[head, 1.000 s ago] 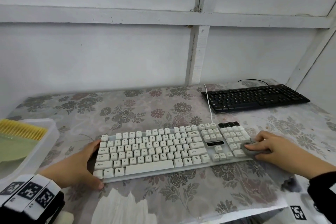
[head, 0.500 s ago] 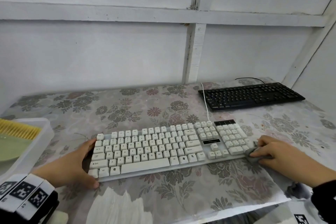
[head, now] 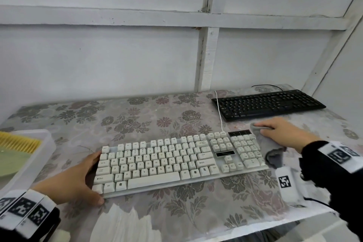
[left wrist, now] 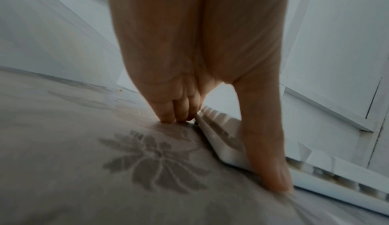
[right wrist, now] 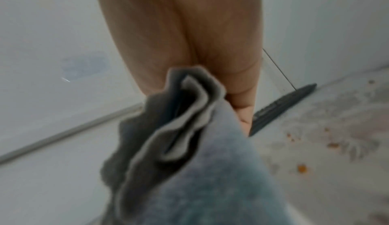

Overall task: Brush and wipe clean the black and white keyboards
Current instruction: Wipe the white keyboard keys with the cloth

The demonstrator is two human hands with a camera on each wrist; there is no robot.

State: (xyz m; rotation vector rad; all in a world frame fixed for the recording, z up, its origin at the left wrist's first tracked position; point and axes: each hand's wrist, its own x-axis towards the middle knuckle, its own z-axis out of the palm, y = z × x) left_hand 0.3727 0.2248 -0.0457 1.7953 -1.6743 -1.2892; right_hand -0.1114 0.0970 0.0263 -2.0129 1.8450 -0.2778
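— Where was the white plastic keyboard (head: 176,163)?

— On the flowered tablecloth (head: 196,212). The left hand (head: 72,180) gripped its left end, thumb at the front edge.

— And the right hand (head: 282,133)?

— It held a folded grey cloth (head: 275,153) at the right end, near the black keyboard (head: 269,104).

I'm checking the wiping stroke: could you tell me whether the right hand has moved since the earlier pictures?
Yes. The right hand with the cloth moved from the white keyboard's near right corner to its far right corner, toward the black keyboard.
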